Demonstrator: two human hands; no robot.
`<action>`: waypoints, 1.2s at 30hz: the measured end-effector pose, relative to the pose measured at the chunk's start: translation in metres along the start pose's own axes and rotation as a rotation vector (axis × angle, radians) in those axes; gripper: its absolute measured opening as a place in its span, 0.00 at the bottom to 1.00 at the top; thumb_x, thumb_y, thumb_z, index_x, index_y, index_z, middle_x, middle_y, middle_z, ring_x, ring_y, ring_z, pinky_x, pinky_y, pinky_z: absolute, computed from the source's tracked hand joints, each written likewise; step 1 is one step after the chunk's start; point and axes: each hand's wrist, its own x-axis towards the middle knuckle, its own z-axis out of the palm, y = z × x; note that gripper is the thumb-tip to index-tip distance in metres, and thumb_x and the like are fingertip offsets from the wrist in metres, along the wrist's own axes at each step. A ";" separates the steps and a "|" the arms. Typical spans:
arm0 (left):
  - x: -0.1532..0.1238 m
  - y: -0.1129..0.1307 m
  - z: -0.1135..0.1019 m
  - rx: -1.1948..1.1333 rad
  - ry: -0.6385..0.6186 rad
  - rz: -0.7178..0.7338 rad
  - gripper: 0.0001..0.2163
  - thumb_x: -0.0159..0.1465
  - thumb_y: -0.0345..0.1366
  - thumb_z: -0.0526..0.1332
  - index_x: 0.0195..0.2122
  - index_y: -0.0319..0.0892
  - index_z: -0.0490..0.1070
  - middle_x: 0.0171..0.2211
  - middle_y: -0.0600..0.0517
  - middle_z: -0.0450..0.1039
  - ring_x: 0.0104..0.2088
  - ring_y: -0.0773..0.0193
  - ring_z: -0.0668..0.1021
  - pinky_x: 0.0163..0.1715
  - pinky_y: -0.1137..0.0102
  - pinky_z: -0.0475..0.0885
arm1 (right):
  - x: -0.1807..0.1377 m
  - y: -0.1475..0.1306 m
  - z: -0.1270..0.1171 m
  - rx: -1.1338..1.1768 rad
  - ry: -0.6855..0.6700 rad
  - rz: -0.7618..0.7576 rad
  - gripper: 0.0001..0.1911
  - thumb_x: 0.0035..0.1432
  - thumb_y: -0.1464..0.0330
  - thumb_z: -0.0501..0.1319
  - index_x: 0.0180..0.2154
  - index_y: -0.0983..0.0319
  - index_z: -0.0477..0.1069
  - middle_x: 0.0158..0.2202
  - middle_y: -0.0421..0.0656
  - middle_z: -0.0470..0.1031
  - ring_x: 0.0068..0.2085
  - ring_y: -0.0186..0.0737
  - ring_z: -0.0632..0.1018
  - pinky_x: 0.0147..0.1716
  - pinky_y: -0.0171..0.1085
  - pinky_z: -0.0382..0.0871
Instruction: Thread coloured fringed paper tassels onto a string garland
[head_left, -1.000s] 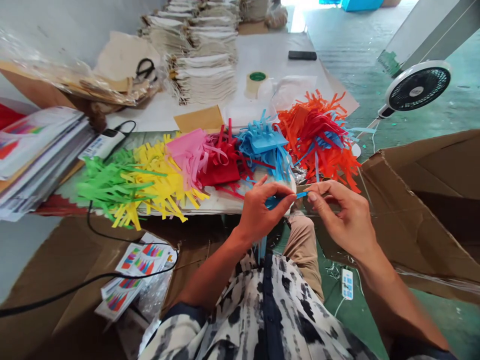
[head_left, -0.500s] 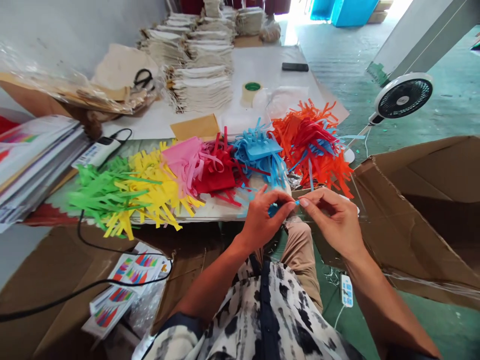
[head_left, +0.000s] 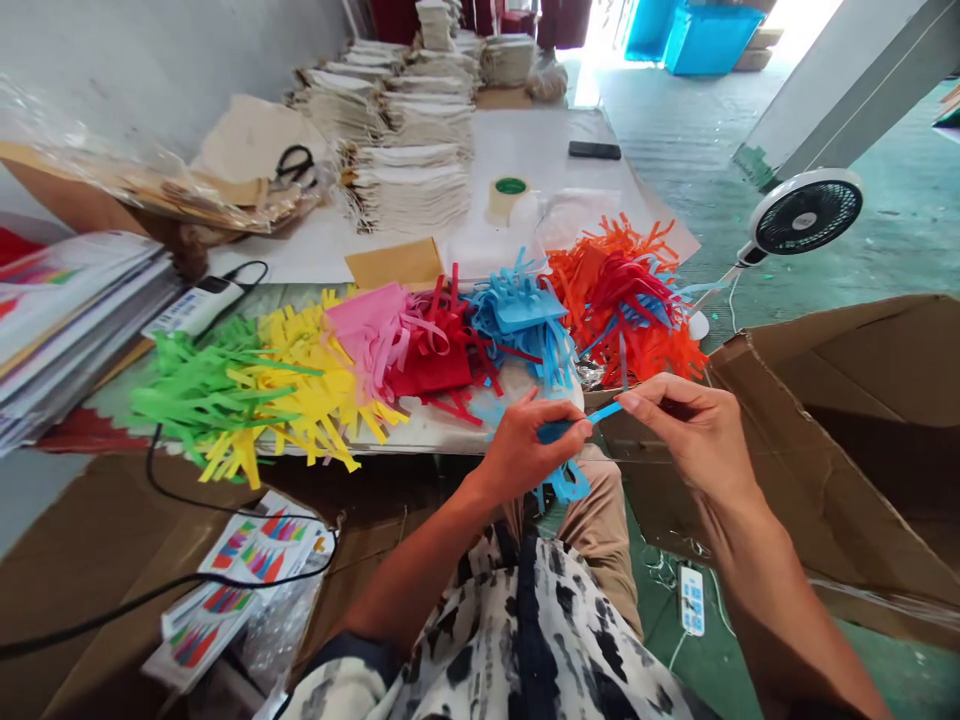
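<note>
My left hand (head_left: 525, 440) is closed around a blue fringed piece (head_left: 568, 483), whose strips dangle beneath the fingers. From it a narrow blue strip (head_left: 604, 411) runs across to my right hand (head_left: 694, 430), which pinches the strip's far end between thumb and fingertips. Just beyond my hands on the table lie fringed bundles: blue (head_left: 525, 310), orange (head_left: 660, 345) with red and blue strips on top, red (head_left: 431, 362), pink (head_left: 367, 320), yellow (head_left: 307, 375) and green (head_left: 202, 380). My fingers hide part of the blue piece.
Stacks of off-white cloth pieces (head_left: 412, 190) stand at the back, near a tape roll (head_left: 504, 200), a black phone (head_left: 594, 150) and scissors (head_left: 296, 165). A fan (head_left: 806, 218) is at right. Open cardboard boxes (head_left: 817, 470) flank me. A power strip (head_left: 691, 600) lies on the floor.
My right hand has moved right, away from my left, and a longer length of blue strip shows between them. Blue fringe now hangs visibly below my left hand.
</note>
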 end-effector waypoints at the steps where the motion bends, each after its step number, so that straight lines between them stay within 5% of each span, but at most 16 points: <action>1: 0.001 0.000 -0.001 -0.007 0.002 0.007 0.10 0.70 0.39 0.63 0.32 0.45 0.77 0.32 0.58 0.81 0.34 0.66 0.81 0.67 0.56 0.69 | 0.001 0.001 0.001 0.034 0.029 0.019 0.10 0.59 0.59 0.75 0.32 0.57 0.83 0.27 0.39 0.79 0.28 0.35 0.75 0.28 0.35 0.69; 6: 0.003 -0.003 -0.002 -0.008 0.073 0.038 0.12 0.73 0.43 0.60 0.35 0.44 0.76 0.32 0.56 0.80 0.34 0.66 0.79 0.68 0.56 0.67 | -0.001 0.007 0.014 0.208 -0.156 0.111 0.14 0.61 0.57 0.74 0.45 0.56 0.84 0.27 0.38 0.77 0.25 0.34 0.73 0.23 0.35 0.71; 9: 0.001 -0.008 -0.001 0.006 0.027 -0.004 0.10 0.71 0.44 0.63 0.39 0.44 0.77 0.31 0.57 0.78 0.30 0.67 0.77 0.47 0.66 0.76 | 0.009 0.008 0.018 0.236 -0.230 0.148 0.12 0.60 0.57 0.74 0.38 0.58 0.85 0.29 0.41 0.80 0.25 0.35 0.77 0.24 0.35 0.75; 12: -0.004 -0.017 -0.004 0.074 -0.011 -0.073 0.10 0.71 0.44 0.63 0.39 0.44 0.78 0.27 0.57 0.77 0.27 0.66 0.76 0.30 0.71 0.71 | 0.039 0.005 0.011 0.267 0.046 0.114 0.10 0.61 0.60 0.74 0.33 0.59 0.84 0.37 0.47 0.85 0.25 0.34 0.79 0.25 0.35 0.76; 15: -0.010 -0.030 -0.020 0.219 0.076 -0.008 0.07 0.72 0.38 0.63 0.40 0.44 0.80 0.33 0.53 0.82 0.34 0.62 0.81 0.37 0.69 0.73 | 0.077 0.001 -0.002 0.199 0.417 -0.181 0.08 0.66 0.63 0.70 0.42 0.59 0.85 0.44 0.50 0.85 0.32 0.39 0.84 0.35 0.40 0.79; 18: -0.017 -0.047 -0.050 0.470 0.172 0.080 0.05 0.71 0.33 0.64 0.43 0.44 0.80 0.39 0.50 0.84 0.41 0.59 0.82 0.45 0.65 0.74 | 0.103 0.003 -0.012 -0.138 0.541 -0.530 0.15 0.72 0.63 0.62 0.54 0.60 0.83 0.50 0.52 0.84 0.47 0.49 0.86 0.49 0.49 0.78; 22: -0.027 -0.071 -0.098 0.828 0.274 0.087 0.05 0.70 0.33 0.65 0.44 0.45 0.82 0.42 0.48 0.85 0.46 0.51 0.80 0.48 0.57 0.73 | 0.113 0.028 -0.009 -0.649 0.244 -0.711 0.23 0.70 0.71 0.61 0.64 0.59 0.76 0.62 0.56 0.79 0.64 0.52 0.78 0.61 0.49 0.68; 26: -0.036 -0.086 -0.127 1.022 0.337 0.051 0.09 0.70 0.33 0.65 0.49 0.46 0.82 0.50 0.45 0.84 0.54 0.46 0.78 0.55 0.49 0.70 | 0.115 0.066 0.008 -0.795 -0.047 -0.626 0.26 0.65 0.74 0.64 0.63 0.55 0.76 0.62 0.53 0.79 0.57 0.53 0.80 0.55 0.51 0.66; 30: -0.039 -0.094 -0.134 0.992 0.321 0.059 0.10 0.72 0.34 0.62 0.48 0.48 0.83 0.48 0.46 0.85 0.53 0.48 0.79 0.55 0.49 0.69 | 0.114 0.076 0.022 -0.918 -0.064 -0.647 0.19 0.61 0.71 0.67 0.53 0.57 0.81 0.50 0.52 0.85 0.48 0.55 0.79 0.48 0.53 0.60; 36: -0.033 -0.098 -0.130 0.912 0.397 0.078 0.10 0.74 0.35 0.60 0.43 0.46 0.83 0.44 0.48 0.86 0.49 0.51 0.81 0.53 0.53 0.68 | 0.085 0.034 0.072 -0.865 -0.078 -0.689 0.12 0.66 0.70 0.63 0.48 0.58 0.82 0.46 0.48 0.85 0.46 0.53 0.78 0.46 0.51 0.66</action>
